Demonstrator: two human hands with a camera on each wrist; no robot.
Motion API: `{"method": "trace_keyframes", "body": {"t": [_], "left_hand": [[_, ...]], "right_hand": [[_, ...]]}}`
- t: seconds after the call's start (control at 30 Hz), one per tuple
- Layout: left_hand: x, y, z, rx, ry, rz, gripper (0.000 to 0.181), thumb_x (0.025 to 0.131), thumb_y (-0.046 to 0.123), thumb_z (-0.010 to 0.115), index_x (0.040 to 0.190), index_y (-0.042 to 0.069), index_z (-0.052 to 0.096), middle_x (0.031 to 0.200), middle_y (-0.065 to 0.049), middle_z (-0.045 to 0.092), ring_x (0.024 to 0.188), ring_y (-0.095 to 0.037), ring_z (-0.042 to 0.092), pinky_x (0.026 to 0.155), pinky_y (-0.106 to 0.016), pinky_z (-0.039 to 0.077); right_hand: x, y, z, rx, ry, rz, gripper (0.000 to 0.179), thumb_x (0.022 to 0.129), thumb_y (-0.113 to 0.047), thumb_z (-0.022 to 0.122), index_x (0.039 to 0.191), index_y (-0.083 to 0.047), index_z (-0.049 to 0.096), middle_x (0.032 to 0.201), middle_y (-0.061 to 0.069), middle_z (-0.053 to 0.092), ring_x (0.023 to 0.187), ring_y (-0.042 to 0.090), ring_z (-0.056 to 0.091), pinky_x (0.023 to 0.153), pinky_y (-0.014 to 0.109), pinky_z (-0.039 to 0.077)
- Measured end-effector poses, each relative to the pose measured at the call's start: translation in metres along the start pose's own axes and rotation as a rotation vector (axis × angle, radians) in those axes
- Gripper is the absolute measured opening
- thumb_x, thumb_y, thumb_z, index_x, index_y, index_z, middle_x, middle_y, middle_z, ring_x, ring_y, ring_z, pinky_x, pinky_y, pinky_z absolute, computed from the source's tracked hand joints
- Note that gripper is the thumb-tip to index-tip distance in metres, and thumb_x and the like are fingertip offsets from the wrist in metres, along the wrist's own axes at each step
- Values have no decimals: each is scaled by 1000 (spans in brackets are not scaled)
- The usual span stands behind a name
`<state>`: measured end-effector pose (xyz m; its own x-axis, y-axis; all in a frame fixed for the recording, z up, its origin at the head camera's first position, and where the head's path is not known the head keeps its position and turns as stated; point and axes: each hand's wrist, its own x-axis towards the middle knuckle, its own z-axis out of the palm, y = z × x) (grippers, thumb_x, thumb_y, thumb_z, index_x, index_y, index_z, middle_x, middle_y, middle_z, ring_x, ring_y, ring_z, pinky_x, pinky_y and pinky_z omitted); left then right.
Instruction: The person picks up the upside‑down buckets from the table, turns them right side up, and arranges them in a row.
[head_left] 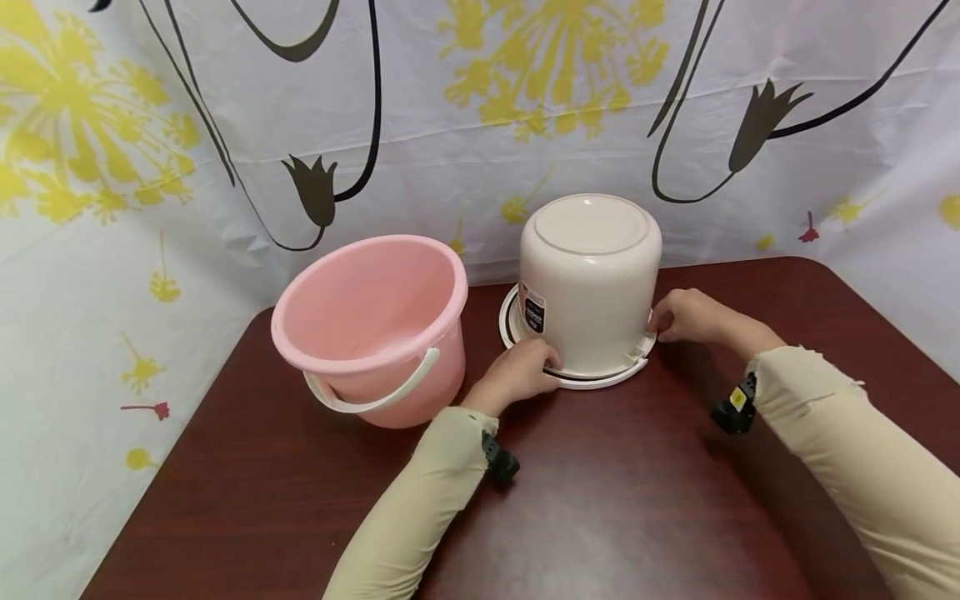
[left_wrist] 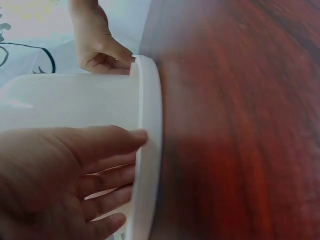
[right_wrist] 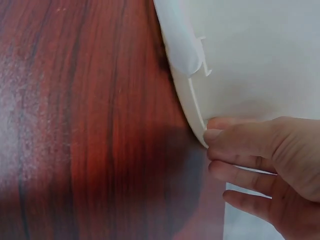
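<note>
A cream bucket [head_left: 592,283] stands upside down on the table, its rim down and its base up. A dark label [head_left: 534,312] shows on its side. My left hand [head_left: 521,371] holds the near left part of the rim; in the left wrist view the thumb [left_wrist: 122,140] lies on the rim. At the right side my right hand [head_left: 690,317] pinches the rim between thumb and fingers, as the right wrist view shows with the fingertips at the edge [right_wrist: 197,112]. The white handle [head_left: 600,381] lies along the rim at the front.
To the left a pink bucket [head_left: 367,308] stands on the dark red-brown table [head_left: 600,483], mouth up and tilted in view, its white handle [head_left: 375,404] hanging in front. Behind the table hangs a white curtain [head_left: 420,125] with yellow and dark flower prints.
</note>
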<state>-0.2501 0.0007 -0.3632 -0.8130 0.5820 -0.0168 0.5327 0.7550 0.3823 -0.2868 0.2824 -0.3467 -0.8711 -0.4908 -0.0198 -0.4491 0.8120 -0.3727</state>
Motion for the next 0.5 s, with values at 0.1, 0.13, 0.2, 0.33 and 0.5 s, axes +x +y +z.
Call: {"method": "trace_keyframes", "body": {"t": [0.1,0.13,0.2,0.33,0.5], "left_hand": [[0,-1,5,28,-3,9,20,76,13,73,96,13,71,94,1,62,92,-12,55,78,-21,44],[0,-1,6,33,3,12,20,76,12,74,96,13,71,94,1,61,92,-12,55,78,-21,44],[-1,-2,8,47,22,21,20,76,12,74,95,13,71,94,1,61,92,-12,55,79,-21,44],[-1,-3,11,56,58,49,19,75,12,75,93,11,70,93,1,61,94,-13,55,82,-19,42],[0,-6,11,33,76,88,18,75,9,74,92,9,69,93,-1,61,96,-15,55,85,-20,41]], "right_hand": [[0,3,2,19,-10,13,13,70,3,70,81,-3,70,78,6,67,71,19,61,60,30,49],[0,3,3,22,-10,17,12,70,3,70,81,-3,70,79,6,67,71,18,61,61,30,49],[0,5,4,23,-7,28,11,71,2,70,81,-4,71,79,6,67,72,18,61,61,31,49],[1,6,7,14,3,40,11,71,1,70,81,-4,71,80,5,67,73,18,61,64,34,50],[0,7,8,3,11,50,12,72,2,71,82,-4,71,80,3,66,73,17,60,64,34,50]]}}
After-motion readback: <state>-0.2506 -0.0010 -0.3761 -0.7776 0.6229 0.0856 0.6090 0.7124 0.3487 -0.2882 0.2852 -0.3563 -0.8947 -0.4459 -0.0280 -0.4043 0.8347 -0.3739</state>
